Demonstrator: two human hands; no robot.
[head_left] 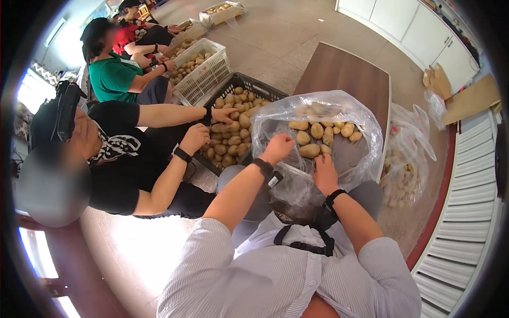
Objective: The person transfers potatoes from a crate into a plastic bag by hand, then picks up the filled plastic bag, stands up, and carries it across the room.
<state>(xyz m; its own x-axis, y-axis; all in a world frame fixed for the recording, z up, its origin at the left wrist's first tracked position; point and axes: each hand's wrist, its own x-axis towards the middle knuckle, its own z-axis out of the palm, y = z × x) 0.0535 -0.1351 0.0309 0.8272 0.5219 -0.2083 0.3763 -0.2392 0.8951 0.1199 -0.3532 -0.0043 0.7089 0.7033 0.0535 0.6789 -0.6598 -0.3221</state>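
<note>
Yellow-brown oval potatoes (309, 151): inside clear plastic bag (367, 112)
Left hand (278, 148): curled, over bag's left side, hold unclear
Right hand (325, 174): at near potatoes, grip unclear

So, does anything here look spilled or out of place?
No potatoes lie loose on the floor that I can see. One oddity: a small white scrap there, beyond the brown tabletop, apart from everything else and too small to identify.

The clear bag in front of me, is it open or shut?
Open: the clear bag has its mouth spread wide, showing potatoes inside.
</note>
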